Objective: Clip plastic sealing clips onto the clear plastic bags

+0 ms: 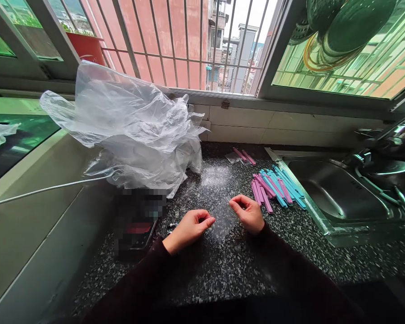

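Note:
Between my two hands, above the speckled dark countertop (202,279), is a small clear plastic bag (224,220). My left hand (191,228) pinches its left edge between thumb and fingers. The upper right corner of the bag is pinched by my right hand (249,212). Nothing can be made out inside the bag. Just beyond my right hand lies a loose pile of flat strips, some pink (261,191) and some blue (292,191). Farther back, two pink strips (245,156) rest by another clear bag (232,157).
A big crumpled heap of clear plastic bags (138,130) stands at the back left, a white cable (50,190) running to it. Below it is a partly blurred dark phone-like device (143,240). On the right is a steel sink (337,193); a barred window (189,45) is behind.

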`<state>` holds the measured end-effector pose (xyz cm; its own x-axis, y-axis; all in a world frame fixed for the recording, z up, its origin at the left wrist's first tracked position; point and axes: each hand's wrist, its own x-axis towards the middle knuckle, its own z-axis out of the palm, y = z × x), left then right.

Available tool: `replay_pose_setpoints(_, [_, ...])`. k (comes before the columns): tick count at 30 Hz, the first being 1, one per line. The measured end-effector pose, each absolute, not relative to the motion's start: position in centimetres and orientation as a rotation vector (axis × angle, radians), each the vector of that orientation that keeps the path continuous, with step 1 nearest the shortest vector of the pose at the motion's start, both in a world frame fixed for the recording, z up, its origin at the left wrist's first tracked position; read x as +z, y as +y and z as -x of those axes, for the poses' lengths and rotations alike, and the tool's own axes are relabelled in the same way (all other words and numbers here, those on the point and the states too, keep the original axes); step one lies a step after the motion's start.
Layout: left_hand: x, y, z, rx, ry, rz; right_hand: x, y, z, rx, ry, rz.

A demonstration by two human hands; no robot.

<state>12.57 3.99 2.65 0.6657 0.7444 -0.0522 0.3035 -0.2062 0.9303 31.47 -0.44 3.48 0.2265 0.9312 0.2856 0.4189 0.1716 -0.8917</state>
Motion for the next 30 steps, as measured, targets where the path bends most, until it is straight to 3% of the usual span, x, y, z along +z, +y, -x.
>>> replay_pose_setpoints(9, [2.7, 3.7, -12.9, 0.607, 0.799, -1.754, 3.3, -0.9, -30.3, 0.622, -1.62, 1.398])
replay_pose_setpoints(15, [3.1, 4.1, -12.6, 0.754, 0.928, -1.633, 5.3, 0.1, -38.1, 0.02, -1.565, 2.069])
replay_pose_setpoints(19, [3.2, 4.1, -12.6, 0.803, 0.924, -1.605, 5.7, -0.4, -42.6, -0.115, -1.321, 2.486])
replay_pose_setpoints(30, [3.1, 4.2, -12.6, 0.775, 0.907, -1.594, 4.6, 0.3, -42.2, -0.231, -1.4, 2.66])
